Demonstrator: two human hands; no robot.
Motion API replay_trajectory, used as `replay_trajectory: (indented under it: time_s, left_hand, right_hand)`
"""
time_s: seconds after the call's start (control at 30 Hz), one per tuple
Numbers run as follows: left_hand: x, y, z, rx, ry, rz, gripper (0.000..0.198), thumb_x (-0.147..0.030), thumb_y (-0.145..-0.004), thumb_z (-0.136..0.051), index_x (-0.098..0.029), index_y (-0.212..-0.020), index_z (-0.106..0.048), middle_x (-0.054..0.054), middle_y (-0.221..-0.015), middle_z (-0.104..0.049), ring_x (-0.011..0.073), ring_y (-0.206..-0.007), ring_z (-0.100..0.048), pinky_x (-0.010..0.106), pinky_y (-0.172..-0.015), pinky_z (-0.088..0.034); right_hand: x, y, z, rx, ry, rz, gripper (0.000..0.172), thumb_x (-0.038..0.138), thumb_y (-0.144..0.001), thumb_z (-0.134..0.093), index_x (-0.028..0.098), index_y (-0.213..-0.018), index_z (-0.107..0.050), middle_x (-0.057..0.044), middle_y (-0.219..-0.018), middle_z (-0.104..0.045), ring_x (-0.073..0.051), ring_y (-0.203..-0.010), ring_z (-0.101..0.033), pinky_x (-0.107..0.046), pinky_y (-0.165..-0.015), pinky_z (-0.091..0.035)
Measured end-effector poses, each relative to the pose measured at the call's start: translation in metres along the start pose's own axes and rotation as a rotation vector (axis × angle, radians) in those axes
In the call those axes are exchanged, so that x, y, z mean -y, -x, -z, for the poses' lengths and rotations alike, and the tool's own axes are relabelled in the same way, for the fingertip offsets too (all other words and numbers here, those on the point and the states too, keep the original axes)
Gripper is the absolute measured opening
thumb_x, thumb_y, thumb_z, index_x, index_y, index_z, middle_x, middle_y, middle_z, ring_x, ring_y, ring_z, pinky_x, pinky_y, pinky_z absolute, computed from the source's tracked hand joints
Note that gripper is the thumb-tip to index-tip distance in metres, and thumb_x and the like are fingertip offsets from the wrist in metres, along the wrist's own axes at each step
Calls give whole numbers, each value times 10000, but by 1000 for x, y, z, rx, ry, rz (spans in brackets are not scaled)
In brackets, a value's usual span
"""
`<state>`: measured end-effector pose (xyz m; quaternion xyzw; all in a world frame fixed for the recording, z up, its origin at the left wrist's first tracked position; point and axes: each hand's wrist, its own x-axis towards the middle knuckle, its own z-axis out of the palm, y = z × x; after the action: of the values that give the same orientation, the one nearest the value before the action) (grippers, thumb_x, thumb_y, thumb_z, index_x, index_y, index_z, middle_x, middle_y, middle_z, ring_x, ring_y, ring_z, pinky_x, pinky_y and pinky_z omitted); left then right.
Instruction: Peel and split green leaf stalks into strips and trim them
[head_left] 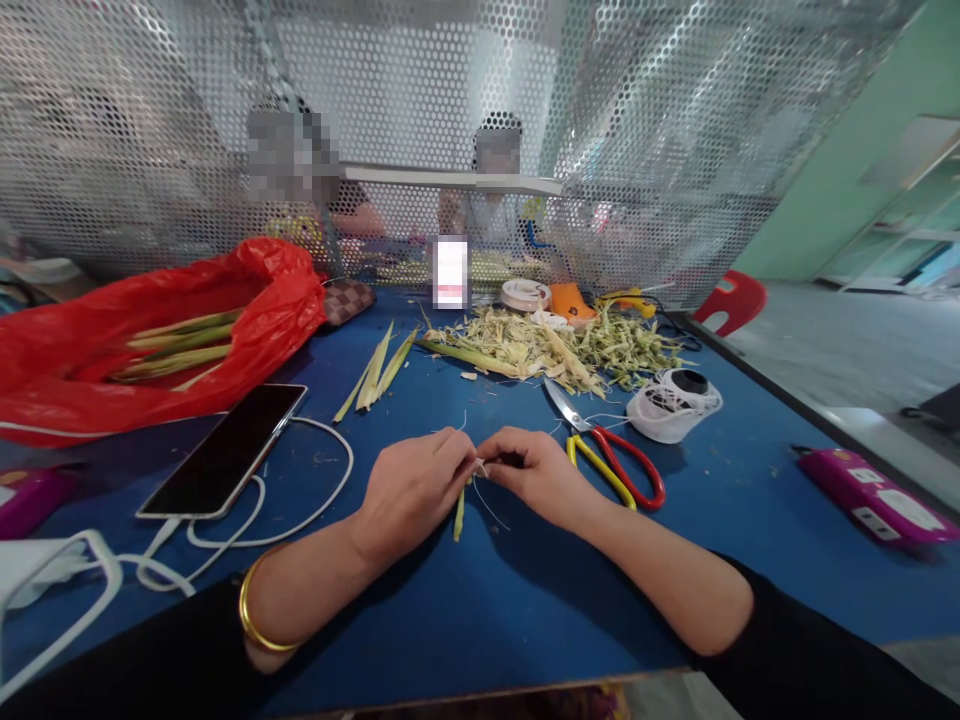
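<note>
soft light, glaring screen [451,268], stretched edges

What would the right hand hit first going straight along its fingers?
Most likely the left hand: the right hand points at its fingertips, where it grips the leaf strip. They're so close that any gap or depth offset is unclear.

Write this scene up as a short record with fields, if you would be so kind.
Left grip: closed on a green strip
Right grip: close beside the left, at a white thread; exact hold hidden
Surface: blue table
Right side: scissors with one yellow and one red handle; white spool
Left side: dark-screened phone; red bag holding leaves
Beyond: plant scraps; perforated screen
</note>
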<state>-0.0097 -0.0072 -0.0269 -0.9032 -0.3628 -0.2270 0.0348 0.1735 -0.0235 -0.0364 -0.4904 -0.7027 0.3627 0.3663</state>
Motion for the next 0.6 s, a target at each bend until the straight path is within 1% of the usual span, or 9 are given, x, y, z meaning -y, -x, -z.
replay_trajectory:
  time_s: [0.1, 0.23, 0.33, 0.47, 0.53, 0.6]
  left_hand:
    - [1, 0, -1, -4, 78, 21, 161, -295, -919, -454, -206, -813, -538, -22, -764, -622, 130, -652, -584, 246, -564, -340]
    - [3, -1, -2, 7, 178, 66, 128, -260, -908, -470, -212, -814, -542, -30, -785, -614, 117, -688, -590, 224, -591, -357]
    - [4, -2, -2, 25, 214, 87, 116, -251, -903, -476, -215, -821, -549, -28, -796, -617, 113, -704, -589, 217, -609, -366]
    - [4, -3, 0, 59, 256, 113, 107, -245, -891, -489, -216, -817, -560, -24, -792, -615, 115, -707, -577, 212, -617, -371]
    - [4, -4, 1, 78, 292, 126, 116, -237, -893, -480, -216, -817, -566, -20, -789, -611, 117, -714, -570, 212, -626, -375]
    - [5, -5, 1, 90, 331, 133, 129, -226, -894, -470, -214, -813, -569, -16, -788, -608, 120, -722, -564, 213, -637, -377]
  right_hand:
    - [0, 0, 1, -38, 30, -6, 66, 177, -765, -633, 201, -748, -692, 10, -711, -578, -122, -640, -506, -253, -600, -384]
    - [3, -1, 2, -44, -18, -44, 70, 183, -773, -584, 190, -722, -632, 12, -703, -578, -126, -662, -500, -256, -627, -381]
    - [5, -2, 3, -59, -94, -103, 70, 206, -768, -559, 184, -710, -592, 18, -683, -567, -125, -654, -492, -255, -625, -380]
    - [11, -1, 6, -68, -251, -197, 60, 215, -736, -544, 184, -687, -561, 38, -631, -511, -110, -597, -436, -238, -569, -338]
    - [14, -1, 7, -62, -313, -224, 52, 213, -714, -542, 184, -676, -561, 41, -619, -496, -108, -586, -420, -236, -557, -323]
    - [18, 0, 9, -60, -353, -229, 51, 219, -699, -547, 186, -662, -560, 33, -636, -513, -113, -601, -429, -238, -562, -326]
